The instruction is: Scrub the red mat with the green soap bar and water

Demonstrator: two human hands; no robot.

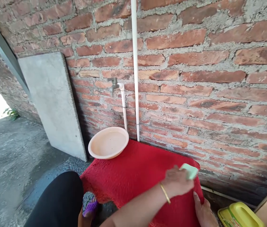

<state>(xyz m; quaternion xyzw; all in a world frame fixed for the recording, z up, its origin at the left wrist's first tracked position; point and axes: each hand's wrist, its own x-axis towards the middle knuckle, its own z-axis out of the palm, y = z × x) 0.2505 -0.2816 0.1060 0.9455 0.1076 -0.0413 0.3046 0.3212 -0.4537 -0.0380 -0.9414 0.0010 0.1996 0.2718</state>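
Observation:
A wet-looking red cloth [145, 167] with a fuzzy surface is spread over a low support and hangs down at its front. My left hand [177, 181], with a gold bangle at the wrist, is closed around a pale green block [189, 171] over the cloth's right part. The block is blurred, so I cannot tell whether it is a soap bar or a brush. My right hand [204, 210] is at the cloth's right edge, its thumb against the red fabric and its other fingers mostly hidden.
A pale pink basin [108, 143] sits at the cloth's left back corner, below a tap [113, 85]. Behind rises a brick wall [195, 75] with a white pipe [135, 63]. A grey slab [53, 101] leans at left. At lower right is a yellow tub [240, 216].

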